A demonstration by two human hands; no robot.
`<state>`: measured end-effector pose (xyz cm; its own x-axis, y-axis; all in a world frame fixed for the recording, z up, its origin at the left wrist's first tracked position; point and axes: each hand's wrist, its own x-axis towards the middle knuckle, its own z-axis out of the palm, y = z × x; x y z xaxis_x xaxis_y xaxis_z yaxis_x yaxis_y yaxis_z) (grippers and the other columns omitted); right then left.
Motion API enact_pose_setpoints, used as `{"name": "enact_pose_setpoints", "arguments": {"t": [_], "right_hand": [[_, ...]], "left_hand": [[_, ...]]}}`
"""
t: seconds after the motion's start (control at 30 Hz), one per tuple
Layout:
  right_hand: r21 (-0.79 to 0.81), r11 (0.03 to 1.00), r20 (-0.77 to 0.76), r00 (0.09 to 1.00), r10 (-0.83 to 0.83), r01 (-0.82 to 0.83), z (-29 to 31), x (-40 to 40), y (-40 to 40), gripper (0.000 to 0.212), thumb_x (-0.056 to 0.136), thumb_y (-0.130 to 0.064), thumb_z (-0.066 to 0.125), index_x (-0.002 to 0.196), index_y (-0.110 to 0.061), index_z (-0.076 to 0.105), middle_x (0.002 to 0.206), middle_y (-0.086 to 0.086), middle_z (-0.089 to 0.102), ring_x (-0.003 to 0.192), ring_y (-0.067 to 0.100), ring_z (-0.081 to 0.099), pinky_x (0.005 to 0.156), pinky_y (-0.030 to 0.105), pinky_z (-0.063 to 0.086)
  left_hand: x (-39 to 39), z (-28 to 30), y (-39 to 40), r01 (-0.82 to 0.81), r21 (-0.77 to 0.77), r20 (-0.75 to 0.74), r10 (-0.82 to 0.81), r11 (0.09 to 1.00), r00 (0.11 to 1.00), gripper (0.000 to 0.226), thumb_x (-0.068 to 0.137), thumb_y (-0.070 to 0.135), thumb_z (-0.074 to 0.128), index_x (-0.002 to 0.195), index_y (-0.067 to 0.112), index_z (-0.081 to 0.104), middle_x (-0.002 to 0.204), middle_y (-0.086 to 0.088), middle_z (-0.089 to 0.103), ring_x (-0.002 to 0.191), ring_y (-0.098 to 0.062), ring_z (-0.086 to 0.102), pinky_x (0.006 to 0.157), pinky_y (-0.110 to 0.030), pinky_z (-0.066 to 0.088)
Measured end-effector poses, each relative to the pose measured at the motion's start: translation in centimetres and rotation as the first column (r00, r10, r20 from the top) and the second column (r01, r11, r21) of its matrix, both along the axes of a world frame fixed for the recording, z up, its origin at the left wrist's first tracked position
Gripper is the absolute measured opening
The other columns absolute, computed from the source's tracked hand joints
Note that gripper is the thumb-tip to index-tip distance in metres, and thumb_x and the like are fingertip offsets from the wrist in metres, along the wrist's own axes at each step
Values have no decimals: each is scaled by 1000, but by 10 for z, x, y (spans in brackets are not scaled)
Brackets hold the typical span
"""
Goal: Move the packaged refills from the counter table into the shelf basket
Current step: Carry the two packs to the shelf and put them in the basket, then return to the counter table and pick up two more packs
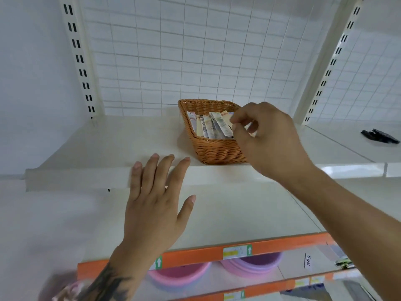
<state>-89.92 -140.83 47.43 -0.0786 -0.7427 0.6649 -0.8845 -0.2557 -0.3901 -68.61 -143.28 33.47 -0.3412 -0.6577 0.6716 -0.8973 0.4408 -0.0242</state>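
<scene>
While my right hand (263, 137), fingers curled, holding nothing I can see, covers the basket (213, 146) at its 3 o'clock rim, refills (211, 127) stand inside; left hand (156, 200) open on shelf (112, 146). Labels unreadable.

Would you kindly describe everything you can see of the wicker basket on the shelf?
The wicker basket is an orange-brown woven tray with sloping walls and a braided rim. It sits upright on the white shelf, close to the front edge, angled slightly. Inside, several flat packaged refills lean against one another. The right hand is over its right side, hiding that part; whether it touches the basket is unclear.
</scene>
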Motion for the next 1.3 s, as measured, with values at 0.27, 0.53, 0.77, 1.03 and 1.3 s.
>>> {"name": "enact_pose_setpoints", "arguments": {"t": [0.27, 0.53, 0.77, 1.03, 1.3], "right_hand": [[-23, 996, -372, 924, -88, 86, -95, -4, 48, 46, 97, -36, 59, 141, -22, 59, 155, 13, 46, 137, 37, 47, 106, 50, 44], [192, 974, -457, 890, -19, 119, -145, 3, 103, 59, 96, -55, 52, 150, -30, 48, 158, 16, 43, 138, 40, 51, 108, 52, 45], [204, 979, -470, 878, 90, 9, -178, 5, 191, 57, 92, -52, 56, 143, -25, 58, 151, 19, 51, 130, 43, 57, 102, 52, 50], [300, 940, -469, 833, 293, -162, -250, 19, 305, 56, 98, -52, 45, 143, -21, 57, 148, 20, 53, 127, 44, 56, 103, 53, 47], [390, 889, -410, 819, 402, -241, -276, 69, 406, 51, 103, -52, 43, 144, -25, 53, 148, 16, 54, 131, 40, 54, 103, 50, 48]], "left_hand": [[0, 4, 13, 2, 85, -9, -2, 996, 1000, 80, 91, 51, 63, 159, 23, 32, 162, -13, 37, 153, -38, 25, 126, -59, 9], [7, 5, 90, -110, 405, 104, 73, 908, 992, 72, 98, 69, 35, 161, 44, 12, 174, -1, 1, 160, -34, 2, 123, -64, -1], [0, -14, 222, -214, 508, 134, 169, 835, 977, 70, 99, 66, 38, 160, 44, 11, 173, 1, 9, 159, -29, 6, 124, -60, 0], [24, -83, 369, -378, 658, 303, 231, 651, 925, 67, 99, 67, 37, 159, 42, 19, 171, -1, 18, 156, -30, 17, 123, -61, 8], [59, -112, 476, -385, 641, 292, 253, 664, 923, 67, 98, 65, 40, 158, 43, 22, 169, 4, 24, 152, -29, 29, 122, -61, 17]]}}
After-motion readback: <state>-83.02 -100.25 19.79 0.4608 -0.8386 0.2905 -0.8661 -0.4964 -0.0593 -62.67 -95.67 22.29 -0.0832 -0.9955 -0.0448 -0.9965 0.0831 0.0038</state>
